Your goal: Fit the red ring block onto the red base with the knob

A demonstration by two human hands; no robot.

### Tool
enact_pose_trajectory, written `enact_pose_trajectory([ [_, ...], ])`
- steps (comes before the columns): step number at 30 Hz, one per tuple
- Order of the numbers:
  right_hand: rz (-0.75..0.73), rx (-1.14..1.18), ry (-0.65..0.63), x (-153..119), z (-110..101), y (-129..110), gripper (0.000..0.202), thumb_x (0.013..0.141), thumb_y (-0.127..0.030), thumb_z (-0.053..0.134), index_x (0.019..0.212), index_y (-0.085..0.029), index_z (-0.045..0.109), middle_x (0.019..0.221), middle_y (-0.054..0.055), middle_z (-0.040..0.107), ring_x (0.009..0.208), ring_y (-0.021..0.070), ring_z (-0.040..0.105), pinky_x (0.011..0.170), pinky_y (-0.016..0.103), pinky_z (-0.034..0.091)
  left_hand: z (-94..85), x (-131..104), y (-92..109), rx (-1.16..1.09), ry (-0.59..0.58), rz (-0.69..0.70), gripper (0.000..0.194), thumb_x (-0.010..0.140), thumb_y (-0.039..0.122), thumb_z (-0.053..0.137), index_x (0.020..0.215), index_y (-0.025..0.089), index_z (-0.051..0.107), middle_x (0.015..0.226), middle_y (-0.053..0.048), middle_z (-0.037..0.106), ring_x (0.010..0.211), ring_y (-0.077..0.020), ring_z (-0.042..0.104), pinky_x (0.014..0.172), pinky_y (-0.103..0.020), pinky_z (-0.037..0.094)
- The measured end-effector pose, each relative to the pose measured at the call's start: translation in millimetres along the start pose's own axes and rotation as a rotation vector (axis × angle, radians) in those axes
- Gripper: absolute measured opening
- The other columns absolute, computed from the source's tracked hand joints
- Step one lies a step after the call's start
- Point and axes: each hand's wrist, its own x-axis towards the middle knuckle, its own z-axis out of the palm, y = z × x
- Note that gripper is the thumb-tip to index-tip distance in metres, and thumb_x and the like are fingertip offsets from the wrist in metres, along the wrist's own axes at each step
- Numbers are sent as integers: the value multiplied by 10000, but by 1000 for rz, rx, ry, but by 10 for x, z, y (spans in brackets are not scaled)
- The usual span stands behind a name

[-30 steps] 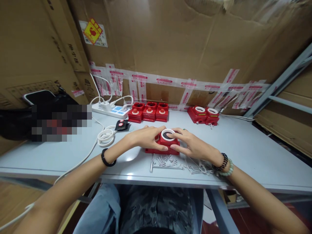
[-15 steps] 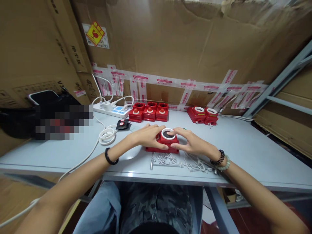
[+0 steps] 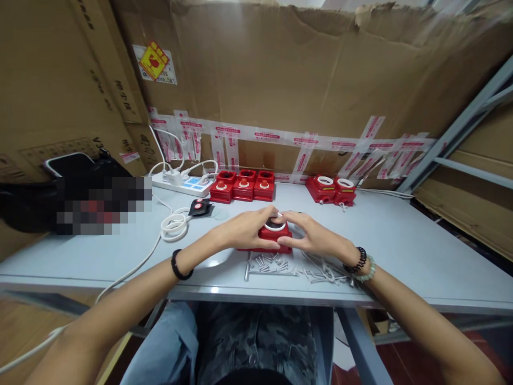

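Observation:
A red housing [image 3: 280, 233] with a white ring around a dark round top sits on the table near its front edge. My left hand [image 3: 252, 229] grips its left side, the thumb along the front and the fingers at the ring. From the right, my right hand [image 3: 310, 231] holds the same housing, its thumb at the front and fingertips on the round top. Both thumb tips nearly meet. Just in front lie several loose screws [image 3: 262, 263], a metal L-shaped tool [image 3: 272, 273] and a tangle of white cords [image 3: 326, 270].
Behind stand several red units with round knobs [image 3: 243, 184]; two red housings with white rings [image 3: 331, 190] are at right. A power strip [image 3: 186, 183], coiled white cable [image 3: 173, 227], small black piece [image 3: 199, 206] and black bag [image 3: 100, 171] lie left.
My left hand's fingers have moved right onto the white ring, closer to my right hand, and now cover part of it. The camera view has shifted slightly.

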Motion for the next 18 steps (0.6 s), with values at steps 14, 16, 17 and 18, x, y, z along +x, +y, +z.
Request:
enact_pose_trajectory([
  [14,553,-183,-104,-249,-476,665,702,717,-616,635,1220,-131,570,1208,170,630,1080,316,609,909,428,482,6,8,-32,-2,13,-60,715,729,561,679,1258,183,382,1248,-145,587,1052,-322,616,832,-380,479],
  [16,579,-180,-194,-270,-438,751,768,696,-638,639,1245,-108,553,1153,171,651,1025,300,627,883,401,485,-3,14,-66,-1,13,-55,717,727,558,679,1259,181,382,1268,-151,578,1063,-322,612,842,-385,480],
  [17,579,-186,-204,-260,-411,759,763,700,-635,635,1242,-105,553,1112,163,663,982,286,635,855,386,487,-12,15,-91,2,11,-52,718,728,555,679,1262,179,381,1287,-157,566,1081,-324,606,855,-388,477],
  [18,570,-192,-204,-240,-383,749,728,716,-620,625,1228,-107,559,1060,149,675,931,269,640,818,369,488,-23,13,-120,6,9,-52,720,730,551,678,1265,174,379,1308,-165,552,1103,-327,596,872,-391,473],
])
